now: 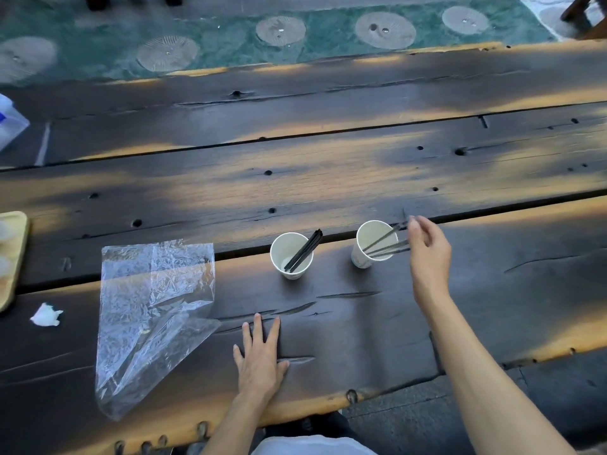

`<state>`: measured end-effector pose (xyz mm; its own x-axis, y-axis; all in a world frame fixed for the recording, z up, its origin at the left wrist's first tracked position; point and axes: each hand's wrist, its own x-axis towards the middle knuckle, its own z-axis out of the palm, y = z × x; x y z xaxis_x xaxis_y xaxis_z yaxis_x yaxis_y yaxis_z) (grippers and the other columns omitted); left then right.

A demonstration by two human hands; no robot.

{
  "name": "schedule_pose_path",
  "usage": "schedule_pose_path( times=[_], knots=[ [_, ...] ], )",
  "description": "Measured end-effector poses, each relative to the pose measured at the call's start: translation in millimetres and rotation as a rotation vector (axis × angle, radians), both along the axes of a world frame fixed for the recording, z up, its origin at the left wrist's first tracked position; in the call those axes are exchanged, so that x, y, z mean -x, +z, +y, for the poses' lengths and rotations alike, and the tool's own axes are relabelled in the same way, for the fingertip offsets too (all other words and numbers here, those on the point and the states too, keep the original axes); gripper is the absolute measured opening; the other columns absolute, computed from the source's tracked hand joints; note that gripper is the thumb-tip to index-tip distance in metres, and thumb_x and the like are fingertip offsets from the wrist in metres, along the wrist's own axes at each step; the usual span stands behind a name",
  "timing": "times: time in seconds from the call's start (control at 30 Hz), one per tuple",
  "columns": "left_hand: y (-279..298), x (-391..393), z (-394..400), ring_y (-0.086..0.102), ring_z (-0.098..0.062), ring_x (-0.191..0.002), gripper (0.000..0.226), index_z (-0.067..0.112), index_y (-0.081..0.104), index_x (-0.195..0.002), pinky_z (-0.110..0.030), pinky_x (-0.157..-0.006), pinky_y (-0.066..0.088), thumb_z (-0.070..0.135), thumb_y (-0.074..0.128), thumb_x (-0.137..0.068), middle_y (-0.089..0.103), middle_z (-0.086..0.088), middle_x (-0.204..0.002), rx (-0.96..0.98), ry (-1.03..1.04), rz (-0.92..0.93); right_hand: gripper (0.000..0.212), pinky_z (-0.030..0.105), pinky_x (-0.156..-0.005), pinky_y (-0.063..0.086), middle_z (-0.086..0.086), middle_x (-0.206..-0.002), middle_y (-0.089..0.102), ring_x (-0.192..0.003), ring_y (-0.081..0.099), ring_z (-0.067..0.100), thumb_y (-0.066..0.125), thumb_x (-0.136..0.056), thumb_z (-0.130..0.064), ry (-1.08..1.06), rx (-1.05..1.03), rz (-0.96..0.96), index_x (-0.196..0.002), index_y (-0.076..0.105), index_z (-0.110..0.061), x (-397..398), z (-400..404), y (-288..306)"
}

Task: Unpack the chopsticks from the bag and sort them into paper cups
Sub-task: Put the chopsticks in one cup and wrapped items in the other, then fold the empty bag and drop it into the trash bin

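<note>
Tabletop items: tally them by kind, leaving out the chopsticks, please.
Paper cups: 2, left cup and right cup
Clear plastic bag: 1
Crumpled white scrap: 1
Tray at the left edge: 1
Total: 5

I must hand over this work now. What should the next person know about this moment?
Left hand: flat on the table, empty.
Right hand: at the tops of the chopsticks in the right cup; grip unclear because of blur.
Left cup: holds a black bundle of chopsticks.
Plastic bag: lies flat at left and looks empty.
Left to do: release the right-hand chopsticks; no loose ones visible.
</note>
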<state>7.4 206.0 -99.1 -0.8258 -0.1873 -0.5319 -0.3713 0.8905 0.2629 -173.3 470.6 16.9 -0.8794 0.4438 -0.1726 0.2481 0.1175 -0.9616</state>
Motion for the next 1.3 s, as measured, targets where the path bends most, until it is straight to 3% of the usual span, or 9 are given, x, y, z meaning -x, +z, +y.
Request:
schedule_pose_path(
  times=[0.1, 0.2, 0.3, 0.4, 0.5, 0.67, 0.83, 1.0, 1.3],
  knots=[
    [9, -5, -9, 0.023, -0.025, -0.15, 0.069, 0.021, 0.04, -0.147, -0.037, -0.118, 0.024, 0.023, 0.071, -0.086, 0.028, -0.006, -0.161, -0.242, 0.288, 0.192, 0.023, 0.027, -0.094, 0.048, 0.005, -0.117, 0.066, -0.109, 0.064, 0.014, 0.047, -0.098, -0.026, -0.307, 0.199, -0.006, -0.115, 0.058, -0.015, -20, 1, -9],
    [22, -13, -26, 0.057, -0.026, -0.123, 0.048, 0.012, 0.057, -0.13, -0.031, -0.102, 0.041, 0.007, 0.073, -0.085, 0.06, -0.007, -0.13, -0.664, 0.889, 0.3, 0.013, 0.021, -0.068, 0.048, 0.014, -0.11, 0.063, -0.086, 0.069, 0.019, 0.039, -0.101, -0.013, -0.533, 0.296, -0.168, -0.097, 0.05, -0.018, -55, -12, -24],
    [30, -19, -48, 0.062, -0.031, -0.111, 0.039, 0.006, 0.054, -0.13, -0.04, -0.099, 0.046, 0.008, 0.065, -0.093, 0.065, -0.017, -0.119, -1.196, 1.498, 0.276, 0.025, 0.015, -0.043, 0.047, 0.013, -0.089, 0.061, -0.043, 0.063, 0.002, 0.041, -0.101, -0.007, -0.434, 0.364, -0.38, -0.083, 0.048, -0.022, -93, -45, -44],
    [35, -26, -74, 0.057, -0.033, -0.117, 0.03, 0.009, 0.057, -0.119, -0.044, -0.103, 0.043, 0.029, 0.06, -0.096, 0.064, -0.017, -0.121, -1.542, 1.72, 0.239, 0.019, 0.017, -0.04, 0.049, 0.011, -0.075, 0.061, -0.038, 0.061, 0.007, 0.048, -0.099, -0.005, -0.11, 0.417, -0.573, -0.084, 0.055, -0.014, -118, -97, -51],
    [39, -25, -92, 0.062, -0.029, -0.109, 0.033, 0.011, 0.058, -0.112, -0.042, -0.1, 0.045, 0.038, 0.06, -0.094, 0.066, -0.015, -0.115, -1.627, 1.778, 0.271, 0.012, 0.022, -0.047, 0.05, 0.009, -0.074, 0.066, -0.052, 0.062, 0.017, 0.05, -0.098, -0.006, 0.249, 0.402, -0.669, -0.091, 0.06, -0.009, -128, -150, -50],
    [40, -20, -105, 0.064, -0.022, -0.094, 0.011, 0.005, 0.064, -0.097, -0.034, -0.091, 0.048, 0.013, 0.057, -0.098, 0.069, -0.012, -0.098, -1.497, 1.826, 0.281, 0.006, 0.024, -0.056, 0.049, 0.007, -0.083, 0.07, -0.062, 0.063, 0.016, 0.058, -0.096, -0.014, 0.616, 0.333, -0.703, -0.094, 0.063, -0.011, -129, -207, -47],
    [33, -42, -95, 0.072, -0.021, -0.075, 0.009, 0.002, 0.068, -0.09, -0.031, -0.075, 0.054, 0.01, 0.064, -0.093, 0.077, -0.01, -0.077, -1.474, 1.739, 0.195, 0.014, 0.025, -0.056, 0.053, 0.006, -0.083, 0.066, -0.066, 0.063, 0.016, 0.064, -0.094, -0.024, 0.679, 0.313, -0.744, -0.095, 0.063, -0.01, -128, -234, -55],
    [27, -57, -80, 0.071, -0.022, -0.067, 0.013, -0.001, 0.069, -0.094, -0.028, -0.058, 0.06, 0.01, 0.072, -0.087, 0.075, -0.015, -0.078, -1.478, 1.7, 0.102, 0.014, 0.024, -0.052, 0.05, 0.006, -0.065, 0.063, -0.052, 0.059, 0.013, 0.067, -0.086, 0.001, 0.711, 0.211, -0.713, -0.091, 0.057, -0.008, -143, -243, -67],
    [23, -76, -78, 0.07, -0.022, -0.065, 0.013, -0.008, 0.064, -0.09, -0.024, -0.056, 0.059, 0.001, 0.073, -0.085, 0.073, -0.02, -0.077, -1.384, 1.565, 0.028, 0.016, 0.022, -0.052, 0.045, 0.007, -0.076, 0.058, -0.06, 0.053, 0.013, 0.059, -0.098, -0.018, 0.539, 0.294, -0.726, -0.085, 0.058, -0.01, -115, -253, -86]
  ],
)
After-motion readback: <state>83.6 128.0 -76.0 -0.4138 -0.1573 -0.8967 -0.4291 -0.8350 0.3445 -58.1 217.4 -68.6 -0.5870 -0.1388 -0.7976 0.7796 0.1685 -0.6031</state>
